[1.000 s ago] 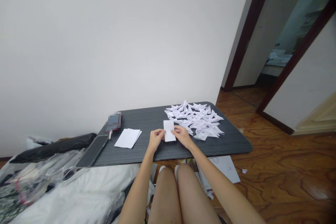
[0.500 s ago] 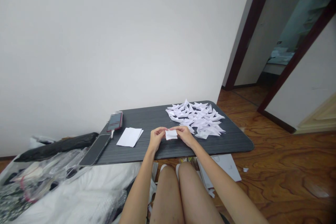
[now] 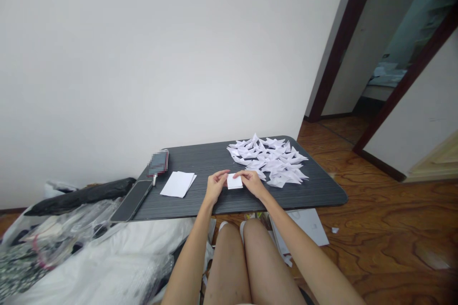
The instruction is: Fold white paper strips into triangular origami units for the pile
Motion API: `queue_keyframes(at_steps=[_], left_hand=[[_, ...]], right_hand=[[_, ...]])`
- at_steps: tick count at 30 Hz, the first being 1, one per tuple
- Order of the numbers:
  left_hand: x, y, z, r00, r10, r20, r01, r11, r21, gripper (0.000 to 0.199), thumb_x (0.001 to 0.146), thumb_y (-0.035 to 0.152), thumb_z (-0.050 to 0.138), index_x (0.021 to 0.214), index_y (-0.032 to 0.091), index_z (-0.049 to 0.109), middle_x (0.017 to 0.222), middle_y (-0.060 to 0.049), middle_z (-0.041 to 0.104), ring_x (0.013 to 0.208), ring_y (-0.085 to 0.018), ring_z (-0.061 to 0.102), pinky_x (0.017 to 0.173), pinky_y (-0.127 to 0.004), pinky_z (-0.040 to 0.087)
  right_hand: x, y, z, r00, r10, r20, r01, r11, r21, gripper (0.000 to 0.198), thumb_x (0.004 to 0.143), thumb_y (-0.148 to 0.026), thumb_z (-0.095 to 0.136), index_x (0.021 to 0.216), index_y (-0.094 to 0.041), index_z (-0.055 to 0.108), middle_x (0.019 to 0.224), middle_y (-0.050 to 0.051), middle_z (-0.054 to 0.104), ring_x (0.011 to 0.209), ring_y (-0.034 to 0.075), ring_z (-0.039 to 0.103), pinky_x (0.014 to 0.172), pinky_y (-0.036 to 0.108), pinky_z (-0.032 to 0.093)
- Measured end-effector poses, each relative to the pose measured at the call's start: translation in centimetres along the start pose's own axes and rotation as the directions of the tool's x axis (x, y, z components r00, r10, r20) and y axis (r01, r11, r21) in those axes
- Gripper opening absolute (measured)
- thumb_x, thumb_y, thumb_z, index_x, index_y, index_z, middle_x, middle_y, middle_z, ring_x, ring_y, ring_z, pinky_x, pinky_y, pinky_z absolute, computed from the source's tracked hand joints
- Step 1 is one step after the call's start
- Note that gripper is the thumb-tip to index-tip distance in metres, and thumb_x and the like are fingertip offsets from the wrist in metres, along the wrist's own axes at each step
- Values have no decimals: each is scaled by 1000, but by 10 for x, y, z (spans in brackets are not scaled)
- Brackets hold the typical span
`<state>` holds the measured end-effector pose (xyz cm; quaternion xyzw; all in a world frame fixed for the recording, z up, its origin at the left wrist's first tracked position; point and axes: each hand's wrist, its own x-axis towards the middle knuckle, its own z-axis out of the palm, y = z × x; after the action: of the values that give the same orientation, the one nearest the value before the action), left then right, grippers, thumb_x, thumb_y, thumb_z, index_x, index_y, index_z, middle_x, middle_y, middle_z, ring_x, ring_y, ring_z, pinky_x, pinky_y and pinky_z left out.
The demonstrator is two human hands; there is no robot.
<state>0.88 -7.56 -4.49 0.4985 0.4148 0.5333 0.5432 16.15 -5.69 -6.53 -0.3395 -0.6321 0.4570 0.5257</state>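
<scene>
A small folded piece of white paper (image 3: 234, 182) is held between my two hands, over the front part of the dark table (image 3: 211, 157). My left hand (image 3: 216, 185) pinches its left edge with thumb and fingers. From the right, my right hand (image 3: 251, 182) grips the other side, a finger lying on the upper face. Just beyond my right hand spreads a pile of folded white paper boats (image 3: 272, 159). To the left of my hands lies a small stack of flat white paper sheets (image 3: 178, 184).
A dark phone-like slab (image 3: 133, 201) lies along the table's left edge, with a blurred-out object (image 3: 158, 163) behind it. Plastic-wrapped white bundles (image 3: 107, 257) fill the left side. Behind the table rises a white wall (image 3: 161, 57); a doorway stands at right.
The folded paper now shows a flatter, squarer face. My right fingers have shifted onto its upper face, and my left fingers have moved slightly at its left edge.
</scene>
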Motion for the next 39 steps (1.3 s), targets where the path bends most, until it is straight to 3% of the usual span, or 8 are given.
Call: queue_keyframes(at_steps=[10,34,39], left_hand=[[4,-8,-3,997,-75,2,75,997,6,36,59,44,63,64,9,59,53,-2,60,45,-11,54,47,-24,46],[3,-10,-3,1000,23,-5,-22,993,116,30,62,38,63,68,9,60,57,-4,62,52,-14,58,55,-27,49],[0,-8,-1,998,66,-18,-62,985,160,27,65,37,59,68,10,60,58,-4,62,53,-14,57,55,-26,49]], right_hand=[[-2,-5,-2,991,-128,30,131,983,-129,27,69,-10,38,66,-17,64,68,2,58,65,13,52,60,23,38],[-4,-9,-2,978,-193,74,204,958,-203,28,67,-5,35,54,-17,57,63,1,53,63,12,50,62,24,37],[-5,-12,-4,987,-140,73,147,984,-103,25,69,-11,39,57,-17,60,77,3,58,75,15,54,68,26,39]])
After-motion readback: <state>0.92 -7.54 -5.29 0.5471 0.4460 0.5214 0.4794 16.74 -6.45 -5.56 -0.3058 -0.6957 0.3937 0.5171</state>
